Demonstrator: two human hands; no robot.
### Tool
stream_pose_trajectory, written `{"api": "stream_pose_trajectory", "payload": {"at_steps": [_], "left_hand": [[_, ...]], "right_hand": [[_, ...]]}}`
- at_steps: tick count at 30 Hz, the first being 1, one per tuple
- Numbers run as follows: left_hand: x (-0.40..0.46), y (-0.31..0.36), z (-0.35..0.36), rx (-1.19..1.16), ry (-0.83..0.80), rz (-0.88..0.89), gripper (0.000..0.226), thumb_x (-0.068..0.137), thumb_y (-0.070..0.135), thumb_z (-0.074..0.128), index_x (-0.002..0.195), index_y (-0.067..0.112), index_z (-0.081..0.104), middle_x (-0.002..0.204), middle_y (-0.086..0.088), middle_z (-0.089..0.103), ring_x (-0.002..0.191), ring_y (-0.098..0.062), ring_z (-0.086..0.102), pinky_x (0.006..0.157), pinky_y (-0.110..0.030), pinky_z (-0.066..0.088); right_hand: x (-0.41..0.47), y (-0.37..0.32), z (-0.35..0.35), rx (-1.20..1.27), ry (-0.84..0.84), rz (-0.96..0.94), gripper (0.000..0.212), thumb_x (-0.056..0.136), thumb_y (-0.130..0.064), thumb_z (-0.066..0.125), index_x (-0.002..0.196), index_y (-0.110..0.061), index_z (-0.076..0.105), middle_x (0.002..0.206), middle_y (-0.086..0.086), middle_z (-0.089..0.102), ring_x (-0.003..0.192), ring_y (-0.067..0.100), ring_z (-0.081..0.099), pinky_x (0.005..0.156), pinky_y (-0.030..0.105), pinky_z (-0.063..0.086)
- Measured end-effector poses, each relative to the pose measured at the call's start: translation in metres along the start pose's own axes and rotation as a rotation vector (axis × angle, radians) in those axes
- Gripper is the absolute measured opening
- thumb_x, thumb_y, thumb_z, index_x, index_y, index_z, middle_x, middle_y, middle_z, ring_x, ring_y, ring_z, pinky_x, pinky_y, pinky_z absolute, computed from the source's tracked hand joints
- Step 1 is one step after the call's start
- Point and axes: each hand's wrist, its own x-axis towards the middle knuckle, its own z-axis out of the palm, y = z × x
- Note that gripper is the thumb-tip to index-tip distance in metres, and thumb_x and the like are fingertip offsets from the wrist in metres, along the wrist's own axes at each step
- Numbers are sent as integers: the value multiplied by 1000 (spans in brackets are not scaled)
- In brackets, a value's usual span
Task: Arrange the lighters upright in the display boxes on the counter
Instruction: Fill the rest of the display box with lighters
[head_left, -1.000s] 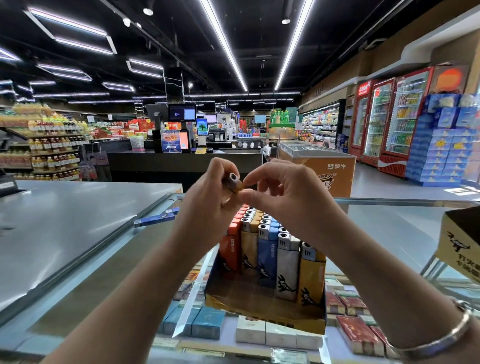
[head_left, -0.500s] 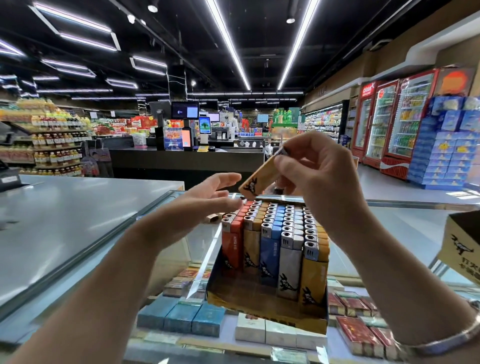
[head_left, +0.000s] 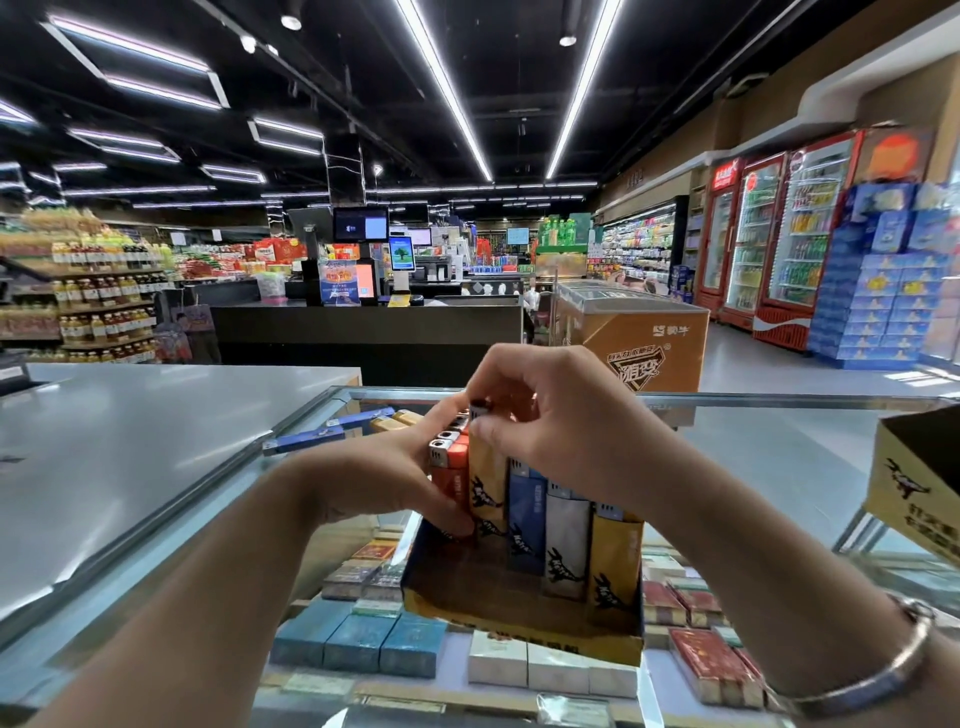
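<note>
A yellow display box (head_left: 519, 629) stands on the glass counter (head_left: 779, 467) and holds several upright lighters in orange, yellow, blue and white rows. My right hand (head_left: 561, 421) pinches the metal top of a yellow lighter (head_left: 485, 483), which stands upright at the front of its row, a little higher than its neighbours. My left hand (head_left: 384, 478) grips the orange lighters (head_left: 452, 467) at the box's left side, thumb low against the front one. A few loose lighters (head_left: 332, 434), blue and yellow, lie on the glass behind my left hand.
A second yellow display box (head_left: 914, 483) stands at the right edge of the counter. Cigarette packs (head_left: 363, 642) lie under the glass. A grey counter top (head_left: 130, 441) stretches to the left. A checkout desk, a freezer and drink fridges stand beyond.
My right hand has brought the yellow lighter down from mid-air and stood it in the box. My left hand has moved from open in the air to gripping the orange row.
</note>
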Motion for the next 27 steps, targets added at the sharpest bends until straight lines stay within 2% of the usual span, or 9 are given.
{"api": "stream_pose_trajectory", "payload": {"at_steps": [2, 5, 10, 13, 18, 20, 22, 25, 27], "left_hand": [[-1, 1, 2, 7, -9, 19, 96, 68, -15, 70, 123, 52, 29, 101, -4, 69, 96, -20, 67, 74, -26, 54], [-1, 2, 2, 12, -19, 30, 92, 69, -14, 69, 112, 59, 32, 106, -6, 67, 98, -21, 66, 76, -26, 54], [-1, 0, 2, 0, -33, 37, 90, 71, -14, 67, 115, 56, 31, 110, -15, 66, 100, -24, 66, 79, -29, 55], [-1, 0, 1, 5, -32, 25, 87, 72, -14, 67, 117, 52, 31, 108, -13, 66, 99, -23, 66, 76, -27, 55], [-1, 1, 2, -1, -33, 17, 88, 72, -14, 66, 115, 55, 33, 106, -10, 66, 98, -22, 66, 75, -27, 55], [-1, 1, 3, 14, -13, 17, 89, 72, -12, 68, 116, 57, 33, 112, -11, 62, 100, -22, 65, 77, -30, 55], [0, 1, 3, 11, 5, 15, 92, 70, -11, 70, 122, 55, 32, 119, -12, 57, 102, -23, 65, 78, -33, 55], [1, 1, 4, -21, 20, 23, 97, 68, -14, 70, 125, 55, 31, 125, -9, 50, 101, -20, 65, 76, -32, 55], [2, 0, 5, -32, 20, 44, 98, 67, -15, 69, 125, 54, 31, 126, -8, 50, 101, -19, 65, 76, -31, 55]], "right_hand": [[0, 1, 1, -73, -66, -9, 11, 82, -12, 66, 93, -15, 66, 76, -7, 61, 67, 4, 55, 61, 19, 48], [0, 2, 2, -158, -164, -8, 12, 84, -18, 65, 95, -16, 61, 82, -6, 58, 70, 3, 50, 63, 20, 46], [1, 2, 4, -230, -271, -5, 9, 86, -21, 62, 94, -17, 57, 86, -9, 52, 80, 8, 46, 70, 21, 42], [2, 2, 6, -271, -297, -23, 8, 87, -23, 61, 91, -22, 55, 86, -13, 47, 86, 7, 40, 75, 24, 39], [1, 7, -2, -114, -333, 66, 10, 87, -30, 61, 85, -39, 57, 87, -16, 47, 87, 2, 39, 74, 22, 36], [2, 14, -5, 15, -273, 135, 6, 87, -29, 61, 84, -30, 66, 92, -10, 53, 88, 5, 46, 75, 21, 43], [2, 24, -6, 92, -132, 199, 9, 87, -25, 62, 79, -25, 67, 88, -6, 57, 81, 8, 54, 66, 21, 49], [1, 45, -6, -24, 63, 283, 11, 87, -18, 61, 77, -20, 67, 80, -5, 61, 73, 6, 52, 71, 29, 49], [0, 56, -7, 15, 79, 379, 9, 86, -15, 62, 79, -16, 67, 77, -3, 62, 70, 6, 53, 72, 30, 49]]}}
